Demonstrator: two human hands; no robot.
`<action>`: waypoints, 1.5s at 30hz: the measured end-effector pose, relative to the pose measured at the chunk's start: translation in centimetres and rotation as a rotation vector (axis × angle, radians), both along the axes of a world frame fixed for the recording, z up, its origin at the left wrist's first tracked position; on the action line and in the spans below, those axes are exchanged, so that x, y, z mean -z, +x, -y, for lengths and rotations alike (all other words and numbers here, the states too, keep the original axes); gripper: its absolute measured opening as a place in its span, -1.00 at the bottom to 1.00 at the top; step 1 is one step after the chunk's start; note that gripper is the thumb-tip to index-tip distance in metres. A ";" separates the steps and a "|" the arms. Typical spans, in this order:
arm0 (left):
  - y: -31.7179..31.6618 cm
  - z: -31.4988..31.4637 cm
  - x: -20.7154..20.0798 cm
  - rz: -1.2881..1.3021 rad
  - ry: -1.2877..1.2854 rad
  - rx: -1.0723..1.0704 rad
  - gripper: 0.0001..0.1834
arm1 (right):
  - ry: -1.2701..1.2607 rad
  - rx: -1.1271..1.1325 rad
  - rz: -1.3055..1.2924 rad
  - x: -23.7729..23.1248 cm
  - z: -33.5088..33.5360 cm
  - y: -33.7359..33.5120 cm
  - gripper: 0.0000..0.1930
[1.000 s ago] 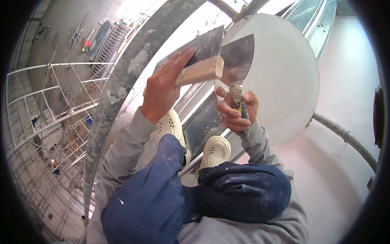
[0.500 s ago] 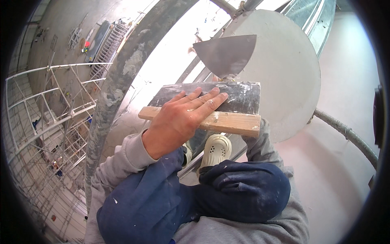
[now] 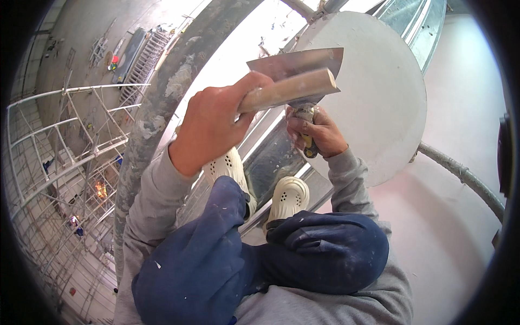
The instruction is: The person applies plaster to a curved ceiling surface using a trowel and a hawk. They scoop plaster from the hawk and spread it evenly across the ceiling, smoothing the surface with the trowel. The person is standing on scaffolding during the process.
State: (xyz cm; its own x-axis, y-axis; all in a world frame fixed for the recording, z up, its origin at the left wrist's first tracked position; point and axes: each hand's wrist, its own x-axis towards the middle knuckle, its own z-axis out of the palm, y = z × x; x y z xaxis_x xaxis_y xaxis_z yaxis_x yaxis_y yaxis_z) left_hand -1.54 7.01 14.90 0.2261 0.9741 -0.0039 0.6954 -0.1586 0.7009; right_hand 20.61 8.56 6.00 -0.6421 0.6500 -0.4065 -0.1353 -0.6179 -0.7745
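Note:
My left hand is wrapped round the wooden grip of a plastering trowel, held up at mid-picture. The trowel is tilted so that little of its dark plate shows. Beyond it is the wide metal blade of a putty knife, partly covered by the trowel. My right hand grips the putty knife by its yellow-and-black handle, just below the blade. The two tools overlap in view; whether they touch, I cannot tell.
A large pale round panel lies beyond my right hand. A plaster-smeared curved beam runs along the left. Past it, scaffolding stands far below, with an orange glow among its bars. My cream clogs rest on a narrow metal-edged surface.
My left hand has lifted and turned the trowel from broadside to nearly edge-on, its fingers curling from flat to gripping. My right hand, hidden before, has come into view. An orange glow has appeared below.

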 end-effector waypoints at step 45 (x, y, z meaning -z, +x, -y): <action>5.0 2.9 1.5 -0.129 0.147 0.059 -0.38 | -0.022 0.167 -0.009 0.2 2.3 2.7 -0.73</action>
State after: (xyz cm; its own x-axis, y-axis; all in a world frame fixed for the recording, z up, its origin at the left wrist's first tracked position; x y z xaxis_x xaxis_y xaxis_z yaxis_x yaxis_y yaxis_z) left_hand 3.45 4.06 13.44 0.2893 0.9515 0.1048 0.7643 -0.2955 0.5731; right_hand 23.27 6.25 5.79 -0.5295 0.7391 -0.4163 -0.2444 -0.6029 -0.7595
